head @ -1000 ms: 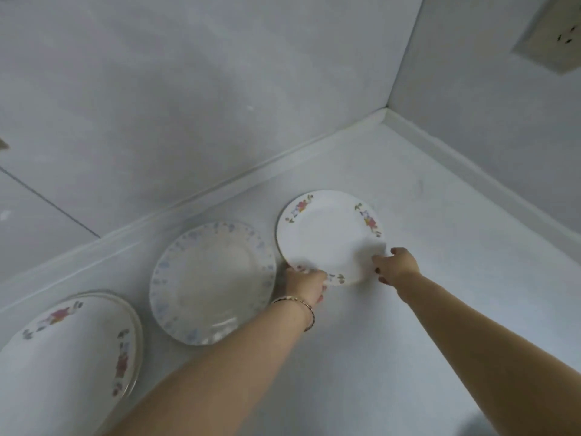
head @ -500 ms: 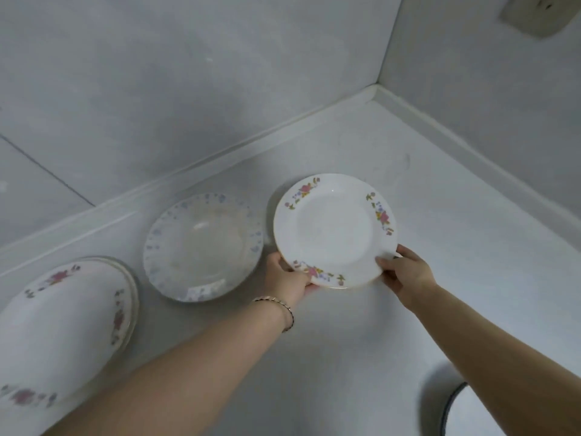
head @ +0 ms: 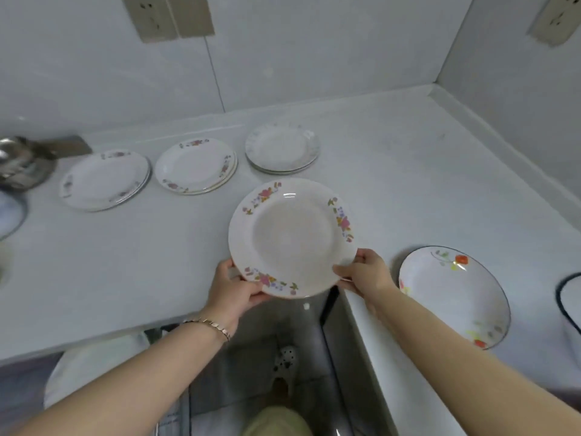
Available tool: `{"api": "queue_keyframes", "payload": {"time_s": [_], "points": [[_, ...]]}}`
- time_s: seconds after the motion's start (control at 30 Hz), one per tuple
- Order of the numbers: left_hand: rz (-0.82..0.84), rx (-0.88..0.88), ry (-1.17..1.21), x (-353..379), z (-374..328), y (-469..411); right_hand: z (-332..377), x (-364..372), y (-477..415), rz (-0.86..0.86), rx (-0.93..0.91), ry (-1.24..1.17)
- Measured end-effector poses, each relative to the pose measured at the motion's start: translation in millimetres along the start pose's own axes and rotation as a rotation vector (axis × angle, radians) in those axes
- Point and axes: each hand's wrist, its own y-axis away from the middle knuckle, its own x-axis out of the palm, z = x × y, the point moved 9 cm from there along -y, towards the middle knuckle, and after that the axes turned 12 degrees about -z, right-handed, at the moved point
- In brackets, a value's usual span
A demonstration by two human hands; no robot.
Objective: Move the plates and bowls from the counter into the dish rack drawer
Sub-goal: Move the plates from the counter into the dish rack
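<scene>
While the head view looks down, I have the left hand [head: 234, 286] and right hand [head: 366, 273] pinching opposite near rims of the floral plate [head: 292, 237], held about level over the counter [head: 393, 184] edge. Likely ceramic: stiff, slick, breakable, moderately heavy. Two-sided rim hold suits it.

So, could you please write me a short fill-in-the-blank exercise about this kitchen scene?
1. The left hand and the right hand hold one floral plate by its ____.
2. The blue-rimmed dish lies to that plate's ____.
3. The metal pot sits at the counter's far ____ end.

Missing words: rim; right; left.
</scene>
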Motion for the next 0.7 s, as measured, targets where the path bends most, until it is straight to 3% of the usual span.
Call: {"api": "queue_keyframes", "payload": {"time_s": [0.2,0.4,0.53,0.7], "points": [[-0.145,-0.007,-0.042,-155,44,46,-77,81,102,0.309,0.019,0.217],[-0.229,-0.133,-0.111,-292,95,58,-163,166,181,0.475,0.064,0.385],[-0.301,-0.310,-0.143,-382,142,56,-230,220,222,0.526,0.143,0.476],[-0.378,-0.407,-0.177,-462,176,26,-303,286,244,0.472,0.286,0.518]]}}
